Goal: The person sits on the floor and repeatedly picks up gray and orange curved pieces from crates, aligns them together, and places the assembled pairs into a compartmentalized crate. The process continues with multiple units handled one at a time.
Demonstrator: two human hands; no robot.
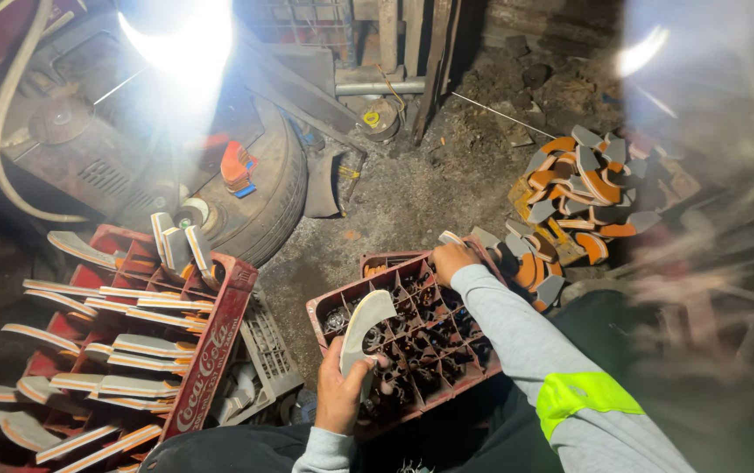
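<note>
Left grip (342, 385) clasps curved blade (365, 324); right hand (453, 259) on crate (412, 337).

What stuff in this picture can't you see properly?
- Right hand, head view: its fingers reach past the far edge of the red crate, so what they grip is unclear.
- Small parts in the crate's cells: too dark and tiny to name.
- Machine, top left: washed out by lamp glare and cut by the edge.
- Right side: blurred by lens smear.
- Curved blade in the left hand: its lower end is hidden by the fingers.
</note>
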